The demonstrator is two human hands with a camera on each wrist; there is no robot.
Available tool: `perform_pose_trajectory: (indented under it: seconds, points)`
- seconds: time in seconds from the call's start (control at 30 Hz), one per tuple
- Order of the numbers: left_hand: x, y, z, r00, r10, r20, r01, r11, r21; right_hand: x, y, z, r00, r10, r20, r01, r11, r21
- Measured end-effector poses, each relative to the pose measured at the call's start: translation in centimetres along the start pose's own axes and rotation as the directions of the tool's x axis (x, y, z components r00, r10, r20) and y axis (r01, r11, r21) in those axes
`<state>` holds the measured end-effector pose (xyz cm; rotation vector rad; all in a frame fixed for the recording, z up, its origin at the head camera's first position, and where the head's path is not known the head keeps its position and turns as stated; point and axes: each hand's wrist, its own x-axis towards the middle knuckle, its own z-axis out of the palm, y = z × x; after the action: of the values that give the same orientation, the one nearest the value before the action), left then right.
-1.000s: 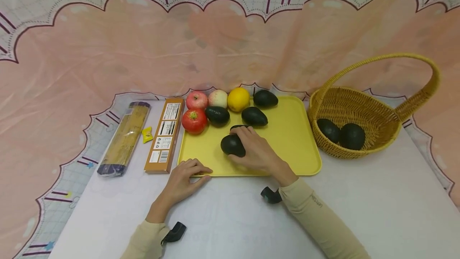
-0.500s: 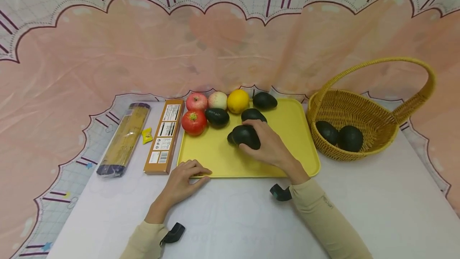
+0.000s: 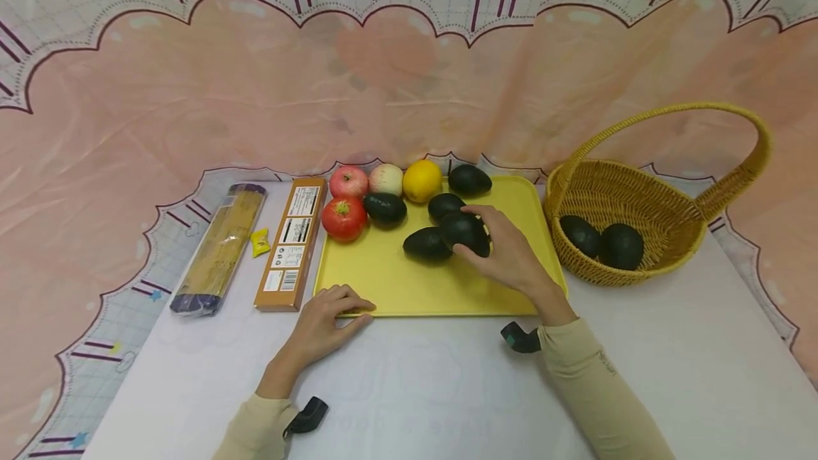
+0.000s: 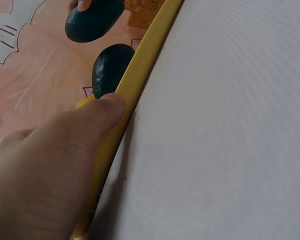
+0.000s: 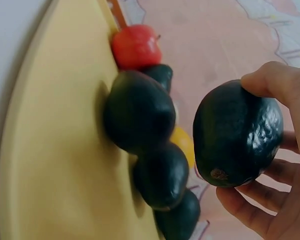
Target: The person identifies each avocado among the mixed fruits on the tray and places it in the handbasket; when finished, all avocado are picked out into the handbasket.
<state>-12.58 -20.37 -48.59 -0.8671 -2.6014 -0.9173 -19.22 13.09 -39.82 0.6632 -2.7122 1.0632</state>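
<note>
My right hand grips a dark green avocado over the middle of the yellow tray. In the right wrist view this avocado is held between thumb and fingers, apart from the tray. Another avocado lies on the tray just left of it, and one more sits partly hidden behind it. Farther back are two other avocados. My left hand rests at the tray's front left edge with loose fingers, and its thumb lies on the rim in the left wrist view.
On the right stands a wicker basket with a tall handle, two avocados inside. A pomegranate, an apple, a pale peach-like fruit and a yellow citrus fruit fill the tray's back left. Left lie a box, noodle pack and yellow sachet.
My right hand has lifted the avocado and carried it to the right, away from the avocado on the tray that it partly covered. My left hand has stayed in place.
</note>
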Motion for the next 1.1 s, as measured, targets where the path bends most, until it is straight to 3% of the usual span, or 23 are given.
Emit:
perform_pose_trajectory:
  seconds: [0.57, 0.8, 1.1]
  points:
    - [0.0, 0.0, 0.0, 1.000, -0.004, 0.010, 0.004, 1.000, 0.001, -1.2, 2.7, -4.1, 0.993, 0.101, -0.068, -0.098, 0.994, 0.043]
    - [0.0, 0.0, 0.0, 1.000, 0.002, 0.007, -0.002, 1.000, 0.004, -1.9, 4.1, -5.5, 0.980, 0.159, -0.119, -0.154, 0.987, 0.054]
    - [0.0, -0.1, -0.1, 1.000, -0.008, 0.014, 0.008, 1.000, 0.003, -2.8, 5.0, -7.3, 0.965, 0.182, -0.191, -0.166, 0.981, 0.098]
